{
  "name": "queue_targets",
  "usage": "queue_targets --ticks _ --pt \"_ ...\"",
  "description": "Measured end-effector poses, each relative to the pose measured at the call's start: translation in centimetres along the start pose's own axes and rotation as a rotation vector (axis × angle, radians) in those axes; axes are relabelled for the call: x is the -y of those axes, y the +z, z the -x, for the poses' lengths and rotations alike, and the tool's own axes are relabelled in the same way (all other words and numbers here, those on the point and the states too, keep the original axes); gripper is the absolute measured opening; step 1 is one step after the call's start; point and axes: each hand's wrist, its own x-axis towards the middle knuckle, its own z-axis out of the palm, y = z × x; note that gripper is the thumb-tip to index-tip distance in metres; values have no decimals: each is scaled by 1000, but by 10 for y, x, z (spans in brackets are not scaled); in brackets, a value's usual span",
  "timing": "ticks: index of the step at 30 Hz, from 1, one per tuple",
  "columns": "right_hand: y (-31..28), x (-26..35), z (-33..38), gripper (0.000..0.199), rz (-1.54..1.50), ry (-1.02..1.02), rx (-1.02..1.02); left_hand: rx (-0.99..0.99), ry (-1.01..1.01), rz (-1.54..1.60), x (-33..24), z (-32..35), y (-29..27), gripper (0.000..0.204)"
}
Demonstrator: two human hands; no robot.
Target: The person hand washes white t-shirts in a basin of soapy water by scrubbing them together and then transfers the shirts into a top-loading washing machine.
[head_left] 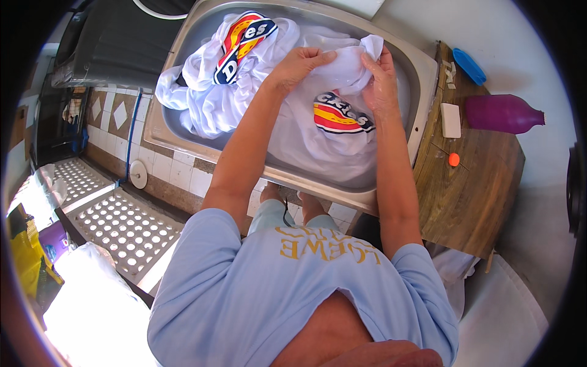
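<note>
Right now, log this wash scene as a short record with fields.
left hand: left hand pressing on the white garment
right hand: right hand gripping a fold of the same garment
second garment: white shirt heaped at the sink's left end, coloured print facing up
basin: metal sink
side table: wooden table with white soap bar, purple bottle lying on its side, blue lid, small orange cap

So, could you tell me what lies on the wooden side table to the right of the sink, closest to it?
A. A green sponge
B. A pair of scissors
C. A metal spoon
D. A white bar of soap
D. A white bar of soap lies on the wooden side table near the sink, with a purple bottle and a small orange cap nearby.
</note>
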Motion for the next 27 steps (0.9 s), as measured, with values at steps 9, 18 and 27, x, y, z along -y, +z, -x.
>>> queue_targets --ticks 9,18,27 --pt "7 -1 2 54 31 -121 -48 21 270 288 1 -1 10 24" --pt "9 4 -1 54 75 -158 -52 0 359 220 -1 -2 10 20" --pt "-2 -17 -12 35 -154 226 -203 -148 647 -126 6 -7 50 24"
